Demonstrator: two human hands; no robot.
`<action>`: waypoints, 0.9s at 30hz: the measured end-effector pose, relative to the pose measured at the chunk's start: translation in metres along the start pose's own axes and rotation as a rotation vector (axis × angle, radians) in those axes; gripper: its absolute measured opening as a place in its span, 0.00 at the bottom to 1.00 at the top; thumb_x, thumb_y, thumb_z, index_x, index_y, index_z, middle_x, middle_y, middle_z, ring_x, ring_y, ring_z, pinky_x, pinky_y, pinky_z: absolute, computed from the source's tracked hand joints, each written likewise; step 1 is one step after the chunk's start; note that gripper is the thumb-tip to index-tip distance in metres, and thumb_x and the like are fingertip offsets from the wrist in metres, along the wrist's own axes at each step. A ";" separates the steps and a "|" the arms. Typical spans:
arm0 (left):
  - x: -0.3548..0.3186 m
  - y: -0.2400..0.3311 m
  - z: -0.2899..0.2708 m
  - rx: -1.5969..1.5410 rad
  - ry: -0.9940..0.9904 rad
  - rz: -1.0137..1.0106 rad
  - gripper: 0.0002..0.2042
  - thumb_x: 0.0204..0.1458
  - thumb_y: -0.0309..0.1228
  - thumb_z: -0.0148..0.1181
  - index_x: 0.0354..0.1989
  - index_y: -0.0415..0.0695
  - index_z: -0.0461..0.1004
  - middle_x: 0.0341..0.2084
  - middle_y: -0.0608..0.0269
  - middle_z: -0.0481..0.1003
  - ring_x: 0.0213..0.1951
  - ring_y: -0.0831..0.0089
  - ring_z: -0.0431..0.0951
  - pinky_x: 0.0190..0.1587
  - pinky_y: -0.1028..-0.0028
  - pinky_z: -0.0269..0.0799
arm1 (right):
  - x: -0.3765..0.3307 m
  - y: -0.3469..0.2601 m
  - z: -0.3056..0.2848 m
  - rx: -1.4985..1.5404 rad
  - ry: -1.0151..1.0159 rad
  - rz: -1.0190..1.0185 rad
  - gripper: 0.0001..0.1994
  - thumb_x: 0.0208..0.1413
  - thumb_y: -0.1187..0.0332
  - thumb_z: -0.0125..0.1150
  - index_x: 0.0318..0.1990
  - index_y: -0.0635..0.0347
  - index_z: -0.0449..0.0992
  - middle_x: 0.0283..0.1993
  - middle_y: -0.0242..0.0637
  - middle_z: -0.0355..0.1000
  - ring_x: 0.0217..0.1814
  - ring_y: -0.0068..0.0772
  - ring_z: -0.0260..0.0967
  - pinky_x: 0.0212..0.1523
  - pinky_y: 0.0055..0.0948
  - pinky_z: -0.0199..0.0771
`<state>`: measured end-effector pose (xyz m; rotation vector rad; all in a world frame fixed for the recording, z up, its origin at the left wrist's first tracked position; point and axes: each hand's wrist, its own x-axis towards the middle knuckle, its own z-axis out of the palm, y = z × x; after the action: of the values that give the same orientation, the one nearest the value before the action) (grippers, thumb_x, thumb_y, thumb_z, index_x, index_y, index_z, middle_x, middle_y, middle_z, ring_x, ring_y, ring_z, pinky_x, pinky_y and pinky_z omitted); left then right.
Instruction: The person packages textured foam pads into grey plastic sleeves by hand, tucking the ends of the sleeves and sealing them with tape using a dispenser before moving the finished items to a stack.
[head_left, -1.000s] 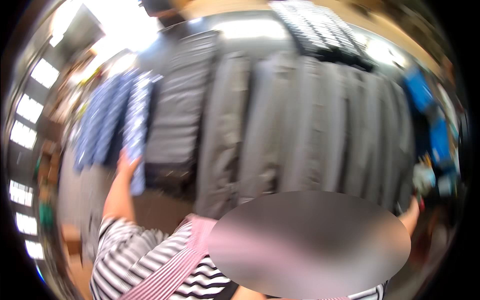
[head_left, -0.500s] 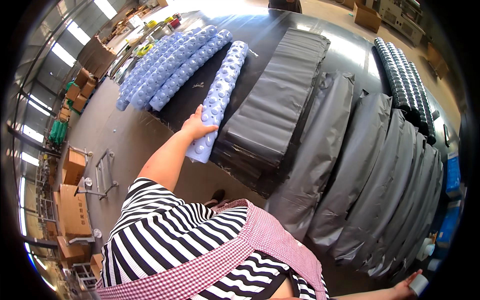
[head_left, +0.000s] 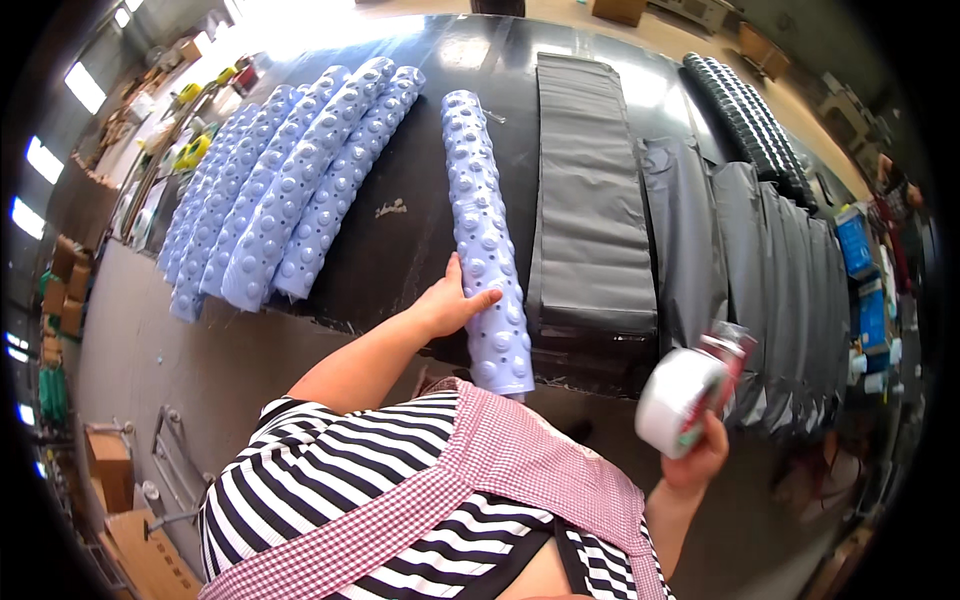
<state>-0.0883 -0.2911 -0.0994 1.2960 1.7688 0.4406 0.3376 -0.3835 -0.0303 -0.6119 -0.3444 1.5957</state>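
Observation:
My left hand (head_left: 450,303) grips the near part of a rolled pale-blue mat (head_left: 483,240) covered in round bumps, its thumb across the top and its fingers at the left side. The mat lies lengthwise on the dark table (head_left: 400,235), its near end reaching past the table's front edge. In my right hand (head_left: 697,455) is a tape dispenser (head_left: 728,350) with a wide roll of whitish tape (head_left: 672,402), held up off the table's front edge and blurred by motion. Left of the mat lie several more rolled pale-blue mats (head_left: 310,190), side by side.
A stack of flat dark-grey plastic bags (head_left: 590,200) lies right of the mat. Several filled grey bags (head_left: 685,235) line up beyond it, overhanging the front edge. Rolled black mats (head_left: 745,125) lie at the far right, near blue boxes (head_left: 872,318). A wheeled metal frame (head_left: 180,455) stands on the floor.
My right hand has brought the tape dispenser from the far lower right in towards the rolled mat. My left hand stays on the mat; the view has turned to the right.

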 end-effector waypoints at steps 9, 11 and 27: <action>-0.024 0.021 -0.058 -0.339 -0.309 0.475 0.13 0.64 0.35 0.59 0.47 0.39 0.80 0.40 0.62 0.79 0.38 0.76 0.77 0.44 0.72 0.73 | 0.005 0.114 0.114 -0.776 -0.145 -0.218 0.39 0.46 0.82 0.58 0.71 0.65 0.59 0.59 0.40 0.70 0.59 0.30 0.70 0.60 0.27 0.68; -0.037 0.035 -0.049 -0.680 -0.615 0.370 0.20 0.69 0.44 0.50 0.50 0.39 0.80 0.42 0.62 0.80 0.39 0.76 0.77 0.45 0.73 0.72 | -0.005 0.119 0.117 -1.192 -0.209 -0.450 0.37 0.43 0.82 0.60 0.68 0.66 0.64 0.49 0.37 0.65 0.52 0.30 0.67 0.57 0.24 0.66; -0.024 0.059 -0.031 -0.925 -0.729 0.188 0.12 0.58 0.36 0.67 0.42 0.41 0.82 0.30 0.69 0.80 0.30 0.83 0.73 0.34 0.81 0.67 | -0.032 0.150 0.137 -1.952 -0.225 -0.902 0.36 0.33 0.77 0.71 0.58 0.49 0.78 0.46 0.41 0.64 0.41 0.41 0.69 0.36 0.34 0.76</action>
<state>-0.0770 -0.2832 -0.0298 0.7768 0.6721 0.6743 0.1373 -0.4150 0.0033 -1.3557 -2.0569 -0.0090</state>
